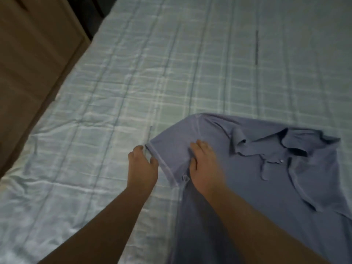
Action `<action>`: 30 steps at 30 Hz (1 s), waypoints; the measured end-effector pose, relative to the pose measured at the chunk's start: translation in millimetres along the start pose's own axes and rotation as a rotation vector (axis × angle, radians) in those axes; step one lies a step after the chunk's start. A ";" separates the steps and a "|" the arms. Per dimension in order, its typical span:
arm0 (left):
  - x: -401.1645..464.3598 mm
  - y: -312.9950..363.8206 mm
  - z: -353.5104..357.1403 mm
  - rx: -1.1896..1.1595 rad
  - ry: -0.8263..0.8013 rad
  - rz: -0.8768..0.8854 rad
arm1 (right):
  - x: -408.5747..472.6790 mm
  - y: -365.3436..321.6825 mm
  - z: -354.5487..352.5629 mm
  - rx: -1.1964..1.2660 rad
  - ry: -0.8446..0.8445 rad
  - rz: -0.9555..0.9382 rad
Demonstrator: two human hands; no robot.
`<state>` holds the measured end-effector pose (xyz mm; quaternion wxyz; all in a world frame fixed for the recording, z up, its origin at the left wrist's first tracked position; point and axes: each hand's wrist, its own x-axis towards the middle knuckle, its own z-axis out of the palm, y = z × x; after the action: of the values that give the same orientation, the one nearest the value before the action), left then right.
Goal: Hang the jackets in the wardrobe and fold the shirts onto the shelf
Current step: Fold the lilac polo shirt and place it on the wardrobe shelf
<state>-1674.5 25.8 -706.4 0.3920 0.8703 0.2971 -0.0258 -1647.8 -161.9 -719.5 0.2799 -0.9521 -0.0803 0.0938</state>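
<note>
A blue-grey polo shirt lies front-up on the bed, collar open with a white button showing, its short sleeve spread toward the left. My left hand pinches the hem of that sleeve between thumb and fingers. My right hand lies on the shirt where the sleeve meets the body, fingers bent into the cloth at the seam. The shirt's lower part runs out of view at the bottom.
The bed wears a pale green-and-white checked sheet with creases, stretching far back and right. A brown wooden panel stands along the bed's left edge. A dark gap shows at the top left.
</note>
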 end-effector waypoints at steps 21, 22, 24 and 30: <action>67.8 1.8 -3.7 -0.077 -0.090 -0.002 | 6.9 3.0 61.5 -0.453 -0.033 0.063; 64.8 6.5 -4.9 -0.072 -0.074 0.036 | 7.1 3.2 60.6 -0.449 -0.035 0.057; 52.1 28.5 -7.3 -0.086 -0.020 0.156 | 4.8 4.2 51.8 -0.427 -0.049 0.027; -19.9 109.0 30.3 -0.155 -0.126 0.349 | -38.4 26.9 0.3 -0.264 0.159 0.173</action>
<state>-1626.6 -61.5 -649.1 0.4740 0.8725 0.1179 0.0111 -1682.4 -191.9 -729.4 0.1489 -0.9883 0.0126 0.0305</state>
